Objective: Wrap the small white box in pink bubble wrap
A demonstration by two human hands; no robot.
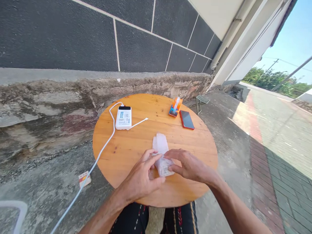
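A narrow package in translucent white plastic wrap lies on the round wooden table, its long side running away from me. Through the wrap at its near end, a printed square shows faintly. From the left, my left hand holds the package, fingers against its side and top, thumb stretched out by the near end. My right hand grips it from the right, with fingertips on top and the thumb by the printed square. What exactly is inside the wrap cannot be made out.
At the table's back left lies a white power bank with a white cable trailing off the left edge. An orange tape dispenser and a red-edged phone are at the back right. A folding stool stands beyond, near the wall.
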